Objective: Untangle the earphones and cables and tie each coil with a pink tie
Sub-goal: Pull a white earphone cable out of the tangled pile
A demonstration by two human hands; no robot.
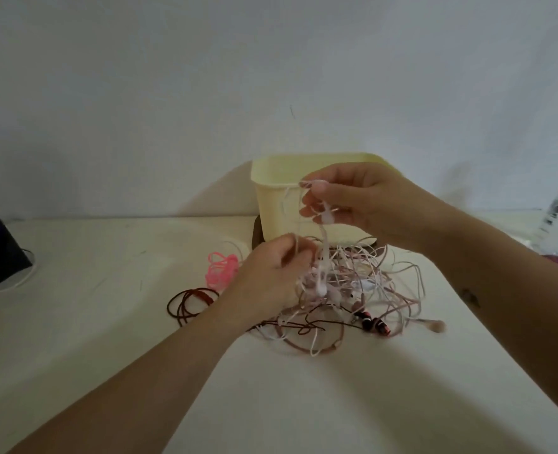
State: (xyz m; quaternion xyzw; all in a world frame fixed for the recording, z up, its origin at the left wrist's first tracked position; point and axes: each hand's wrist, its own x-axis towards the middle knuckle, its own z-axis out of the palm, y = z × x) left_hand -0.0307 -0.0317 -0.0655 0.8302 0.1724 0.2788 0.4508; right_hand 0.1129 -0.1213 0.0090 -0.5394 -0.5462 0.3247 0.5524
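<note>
- Two hands over one tangle (pixel 352 290) of thin white, pink and dark cords on the table (pixel 107 339); we cannot count strands.
- Our left hand (pixel 267 276) curls round strands in the heap; right hand (pixel 352 198) pinches a white cord (pixel 324 237), raised.
- One bunch of pink ties (pixel 222 267), left.
- One cream plastic tub (pixel 277 198) behind, partly hidden.

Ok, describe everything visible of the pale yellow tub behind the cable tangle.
The tub is pale yellow, plastic-looking, with rounded corners and a thin lip round its open top. It stands upright at the back of the table, close to the white wall, on something dark that shows under its left corner. Its inside is out of sight. The right hand, pinching a white cable, covers its right front; the tangle lies just before it. Contact with either cannot be told.
</note>
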